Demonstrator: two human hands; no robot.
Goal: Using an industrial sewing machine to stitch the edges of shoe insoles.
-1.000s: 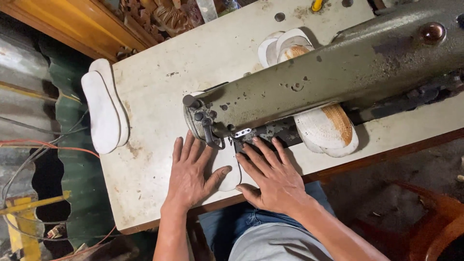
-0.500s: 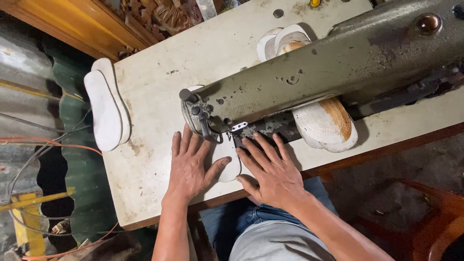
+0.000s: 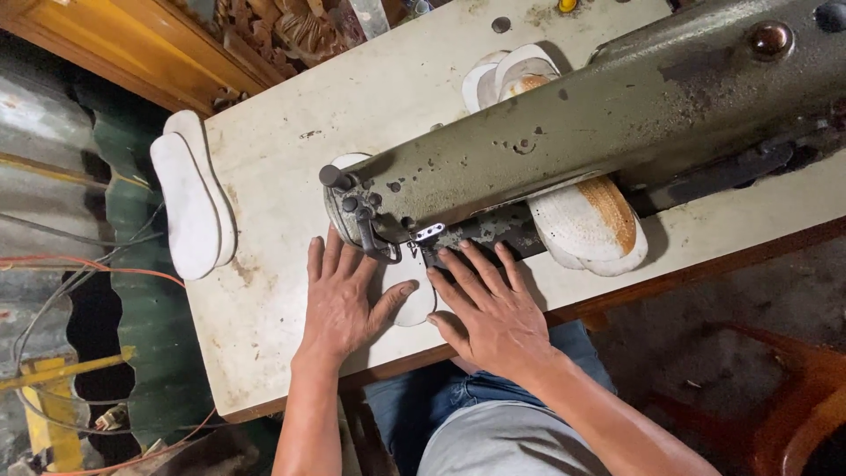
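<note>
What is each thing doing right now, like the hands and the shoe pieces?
left hand: flat, pressing the white insole
right hand: flat, fingers spread on the insole
white insole: under the needle
sewing machine: upright on table
stacked insoles: overhanging table edge

Sewing machine (image 3: pixel 608 115) arm runs off the right edge, covering most of the insole stacks behind (image 3: pixel 515 75) and beneath it (image 3: pixel 586 225). White insole (image 3: pixel 407 295) largely concealed by left hand (image 3: pixel 339 304), right hand (image 3: pixel 493 313) and machine head; needle point not discernible. Bench (image 3: pixel 291 176) cut off at top.
</note>
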